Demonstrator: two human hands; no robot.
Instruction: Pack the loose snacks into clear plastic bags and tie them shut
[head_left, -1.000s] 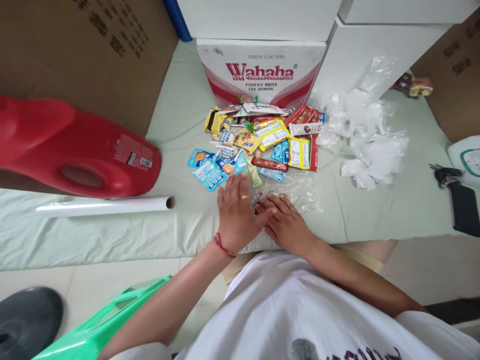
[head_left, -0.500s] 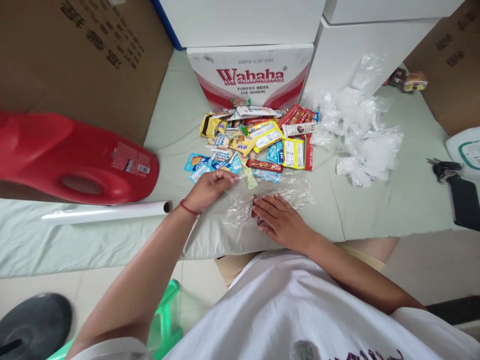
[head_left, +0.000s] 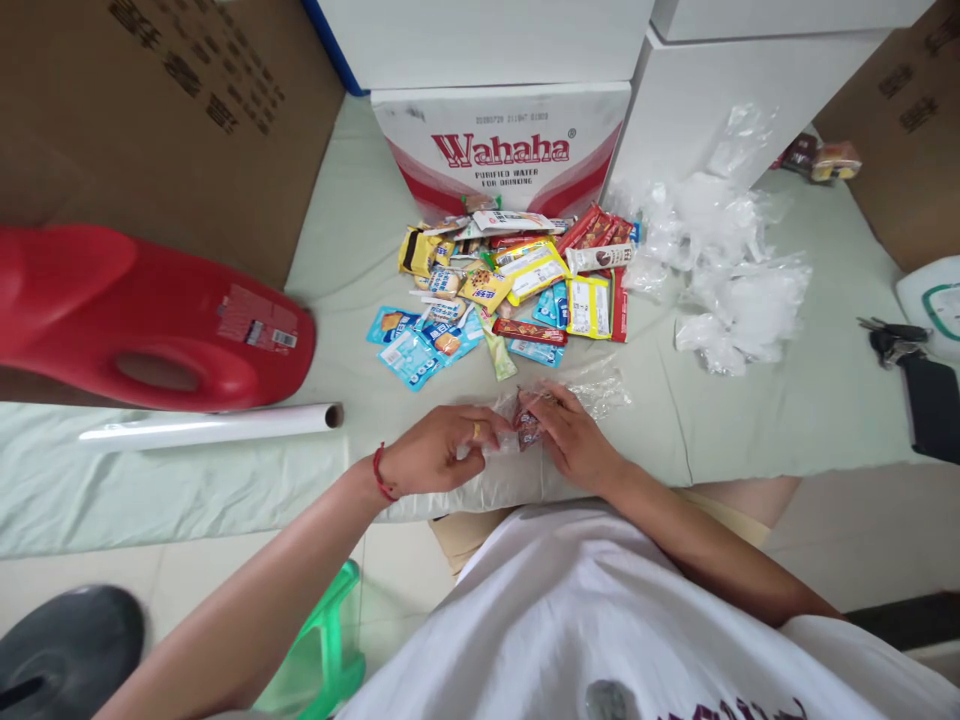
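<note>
At the table's front edge lies a small dark-red snack packet (head_left: 527, 428) in a clear plastic bag (head_left: 604, 388). The fingers of my right hand (head_left: 576, 440) curl over the packet's right side and hold it. My left hand (head_left: 450, 447), with a ring and a red cord at the wrist, is closed on the bag's left part, its fingertips beside the packet. Just beyond my hands is a pile of wrapped snacks, with a yellow-edged packet (head_left: 589, 307), a red bar (head_left: 530, 331) and blue biscuit packets (head_left: 411, 358).
A Wahaha carton (head_left: 501, 150) stands behind the pile. Crumpled clear bags (head_left: 739, 300) are heaped to the right, near keys (head_left: 892, 345) and a black item (head_left: 930, 405). At left lie a red jug (head_left: 225, 345) and a white roll (head_left: 210, 427).
My left hand has come down and right, from the bag's far left edge to the packet's side. The plastic on the left is drawn in around the packet. My right hand has shifted slightly right.
</note>
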